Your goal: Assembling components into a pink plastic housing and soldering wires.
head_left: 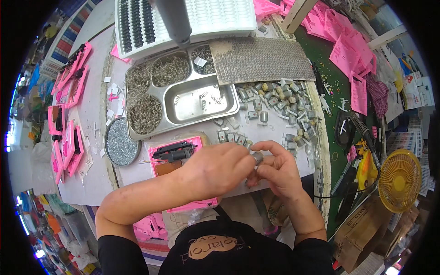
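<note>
My left hand [220, 167] and my right hand [280, 170] meet at the table's front edge, fingers closed around a small grey motor [258, 157]. Fingers cover much of this motor, so any fine part at its end is hidden. Partly under my left forearm lies a pink plastic housing [198, 141] with a black mechanism [176, 152] and a brown panel [166, 169] in it. Just beyond my hands is a heap of loose small motors [286, 103], several with white tips.
A metal compartment tray [183, 120] holds springs. Left of it sits a round dish [106, 149] of tiny metal parts. A textured sheet [261, 59] overlaps the tray near a white rack [197, 32]. Pink housings [75, 85] line the left; a yellow basket [399, 181] stands right.
</note>
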A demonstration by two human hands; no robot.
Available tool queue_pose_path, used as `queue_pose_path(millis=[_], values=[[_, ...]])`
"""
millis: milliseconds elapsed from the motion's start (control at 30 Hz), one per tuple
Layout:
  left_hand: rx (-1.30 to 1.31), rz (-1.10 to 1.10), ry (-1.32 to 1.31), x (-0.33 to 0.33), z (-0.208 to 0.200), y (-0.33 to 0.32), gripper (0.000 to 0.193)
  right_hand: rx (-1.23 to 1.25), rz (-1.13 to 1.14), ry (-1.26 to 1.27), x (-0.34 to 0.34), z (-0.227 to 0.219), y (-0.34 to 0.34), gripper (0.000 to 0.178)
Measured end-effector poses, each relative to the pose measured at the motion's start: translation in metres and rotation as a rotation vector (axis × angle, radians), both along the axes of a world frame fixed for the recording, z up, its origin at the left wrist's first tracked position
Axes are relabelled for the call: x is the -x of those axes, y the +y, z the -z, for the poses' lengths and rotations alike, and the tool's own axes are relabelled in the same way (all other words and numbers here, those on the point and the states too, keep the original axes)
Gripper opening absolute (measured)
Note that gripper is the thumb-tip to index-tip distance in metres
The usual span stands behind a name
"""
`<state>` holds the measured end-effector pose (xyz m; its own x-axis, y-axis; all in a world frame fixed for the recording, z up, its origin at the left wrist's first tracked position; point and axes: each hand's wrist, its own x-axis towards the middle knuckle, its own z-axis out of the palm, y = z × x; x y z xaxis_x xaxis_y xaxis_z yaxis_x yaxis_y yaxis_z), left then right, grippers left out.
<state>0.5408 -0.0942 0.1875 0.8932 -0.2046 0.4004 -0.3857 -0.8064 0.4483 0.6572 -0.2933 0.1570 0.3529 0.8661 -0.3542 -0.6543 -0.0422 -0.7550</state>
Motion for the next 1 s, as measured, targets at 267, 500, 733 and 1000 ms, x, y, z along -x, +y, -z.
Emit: queue_pose_path(millis=[267,500,733,1000], values=[[0.062,-0.491,-0.003,-0.093,0.016,0.081,0.030,-0.058,0.223,-0.104,-0.027,0.010,-0.021,0.051],[-0.193,-0.612,0.119,-0.126,0.040,0.126,0.045,-0.101,0.211,-0.084,-0.026,0.014,-0.022,0.051],[0.132,-0.585,-0.059,-0.124,0.048,0.124,0.035,-0.033,0.214,-0.119,-0.024,0.012,-0.016,0.054],[0.057,-0.803,0.194,-0.161,0.047,0.131,0.027,-0.029,0.143,-0.148,-0.020,0.008,-0.011,0.052]])
